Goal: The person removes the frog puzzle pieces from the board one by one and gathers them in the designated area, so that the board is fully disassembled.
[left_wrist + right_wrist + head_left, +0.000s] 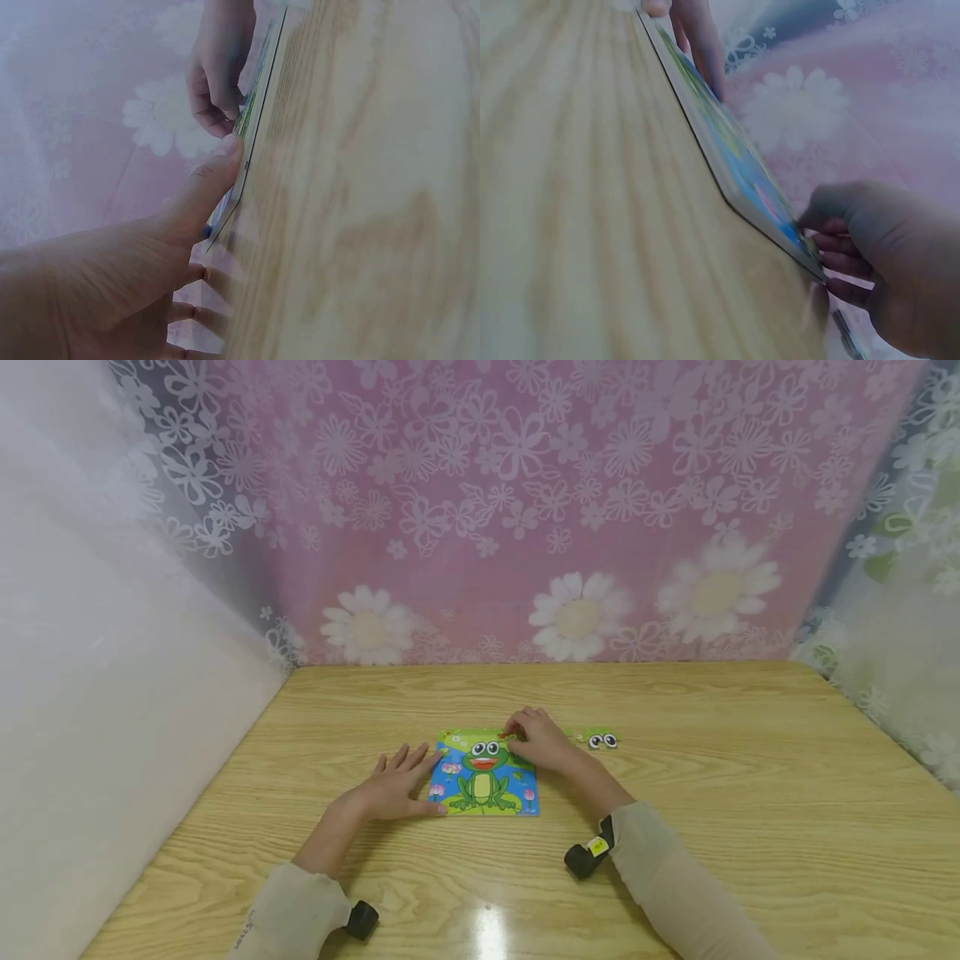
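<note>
A square frog picture puzzle (483,789), bordered in blue and green, lies flat on the table. My left hand (397,785) rests at its left side with fingers spread, the thumb on the near left corner. In the left wrist view that thumb (225,150) presses the board's edge. The right hand (542,742) is at the far right part of the board, fingers curled down. Between its thumb and fingers, the right wrist view shows a small yellow-green puzzle piece (810,244), mostly hidden by the fingertips.
Right of the board lies a green piece with two cartoon eyes (602,741), partly behind the right hand. The wooden table (720,827) extends around the board. A pink flowered curtain (480,527) hangs behind it, and a pale sheet (135,652) stands on the left.
</note>
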Action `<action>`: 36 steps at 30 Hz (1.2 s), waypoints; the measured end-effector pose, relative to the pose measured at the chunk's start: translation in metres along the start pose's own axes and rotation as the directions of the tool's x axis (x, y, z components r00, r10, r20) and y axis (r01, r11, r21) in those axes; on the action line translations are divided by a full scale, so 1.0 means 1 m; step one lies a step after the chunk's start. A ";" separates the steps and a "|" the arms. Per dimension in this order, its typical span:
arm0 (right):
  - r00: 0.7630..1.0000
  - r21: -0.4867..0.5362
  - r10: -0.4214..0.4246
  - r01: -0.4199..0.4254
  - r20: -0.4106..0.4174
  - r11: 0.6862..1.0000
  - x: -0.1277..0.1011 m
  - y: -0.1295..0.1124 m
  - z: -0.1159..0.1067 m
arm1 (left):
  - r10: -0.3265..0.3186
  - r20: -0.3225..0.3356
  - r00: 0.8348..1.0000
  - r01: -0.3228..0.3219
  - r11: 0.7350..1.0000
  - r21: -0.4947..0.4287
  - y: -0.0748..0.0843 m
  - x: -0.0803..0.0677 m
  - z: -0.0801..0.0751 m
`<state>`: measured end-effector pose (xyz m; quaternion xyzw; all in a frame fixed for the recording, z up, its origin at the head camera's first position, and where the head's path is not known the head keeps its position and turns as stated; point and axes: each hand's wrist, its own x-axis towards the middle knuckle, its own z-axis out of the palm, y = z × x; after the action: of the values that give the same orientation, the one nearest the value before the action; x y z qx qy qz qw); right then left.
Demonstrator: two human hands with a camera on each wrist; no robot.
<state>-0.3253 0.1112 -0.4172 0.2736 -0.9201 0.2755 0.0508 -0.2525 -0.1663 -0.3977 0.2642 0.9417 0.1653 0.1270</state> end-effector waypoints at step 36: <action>0.977 0.088 -0.080 0.064 0.200 0.994 -0.004 -0.002 -0.023 | -0.009 0.007 1.000 0.009 1.000 0.019 -0.003 0.001 0.001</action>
<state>-0.3219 0.1234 -0.3981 0.3353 -0.8981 0.2811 -0.0444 -0.2547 -0.1679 -0.3998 0.2616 0.9439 0.1548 0.1288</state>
